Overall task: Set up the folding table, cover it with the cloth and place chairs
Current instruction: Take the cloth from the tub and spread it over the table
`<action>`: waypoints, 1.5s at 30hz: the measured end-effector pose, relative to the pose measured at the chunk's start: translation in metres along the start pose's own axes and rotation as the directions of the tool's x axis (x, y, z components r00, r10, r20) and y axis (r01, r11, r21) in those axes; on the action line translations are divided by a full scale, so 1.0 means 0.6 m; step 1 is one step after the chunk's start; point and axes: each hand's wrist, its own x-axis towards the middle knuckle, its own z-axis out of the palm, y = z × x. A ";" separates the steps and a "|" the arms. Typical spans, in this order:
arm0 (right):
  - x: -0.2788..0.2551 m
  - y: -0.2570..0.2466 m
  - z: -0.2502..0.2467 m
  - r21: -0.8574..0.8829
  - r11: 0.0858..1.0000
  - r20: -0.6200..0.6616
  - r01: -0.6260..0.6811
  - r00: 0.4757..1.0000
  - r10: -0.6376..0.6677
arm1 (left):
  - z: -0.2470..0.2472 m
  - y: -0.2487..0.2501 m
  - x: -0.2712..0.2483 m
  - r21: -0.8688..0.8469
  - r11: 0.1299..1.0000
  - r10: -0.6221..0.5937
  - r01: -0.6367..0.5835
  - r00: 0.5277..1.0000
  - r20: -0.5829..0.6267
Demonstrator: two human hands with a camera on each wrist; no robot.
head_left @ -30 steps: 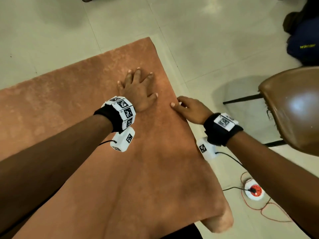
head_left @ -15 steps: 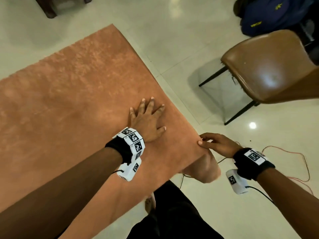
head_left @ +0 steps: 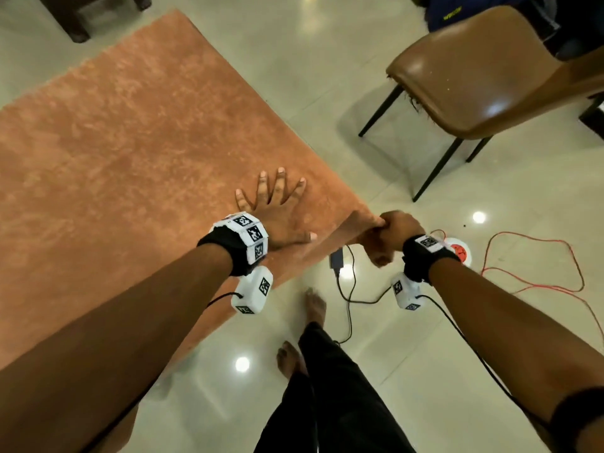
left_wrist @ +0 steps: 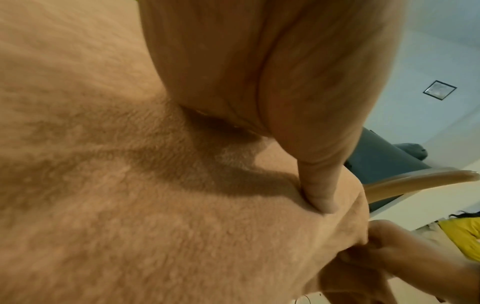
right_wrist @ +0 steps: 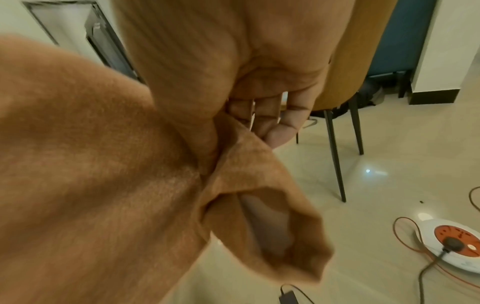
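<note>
An orange-brown fuzzy cloth (head_left: pixel 130 152) covers the table, whose top is hidden under it. My left hand (head_left: pixel 277 210) lies flat on the cloth near its right corner, fingers spread and straight; in the left wrist view its thumb (left_wrist: pixel 319 197) presses the cloth (left_wrist: pixel 130 185). My right hand (head_left: pixel 385 237) grips the cloth's corner just off the table edge, pinching the bunched fabric (right_wrist: pixel 246 174) between thumb and curled fingers. A brown leather chair (head_left: pixel 490 70) with black legs stands on the floor to the upper right, apart from the table.
A white and orange cable reel (head_left: pixel 459 250) with red cord lies on the tiled floor right of my right hand. A black adapter (head_left: pixel 336 259) and its cable lie below the table corner. My bare feet (head_left: pixel 315 305) stand close by. Dark furniture (head_left: pixel 78 14) stands at the top left.
My right hand slid down the table's right edge to the corner and closed on the hanging cloth. My left hand stayed flat while moving toward that corner. The view swung toward the chair.
</note>
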 end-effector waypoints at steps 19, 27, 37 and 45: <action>-0.009 0.146 0.079 0.246 0.968 0.069 -0.041 0.997 0.025 | -0.001 0.016 0.006 0.083 0.994 -0.075 0.072 0.997 0.034; 0.068 0.080 0.129 0.590 0.674 0.434 -0.445 0.878 0.200 | 0.003 0.006 0.014 0.094 0.994 -0.066 0.060 0.995 0.069; 0.052 -0.008 0.163 0.919 0.170 0.329 -0.356 0.929 0.168 | 0.006 -0.001 0.017 0.088 0.995 -0.058 0.053 0.996 0.061; 0.055 0.082 0.100 0.677 0.675 0.149 -0.293 0.953 0.263 | 0.021 -0.001 0.009 0.108 0.993 -0.031 0.037 0.998 -0.053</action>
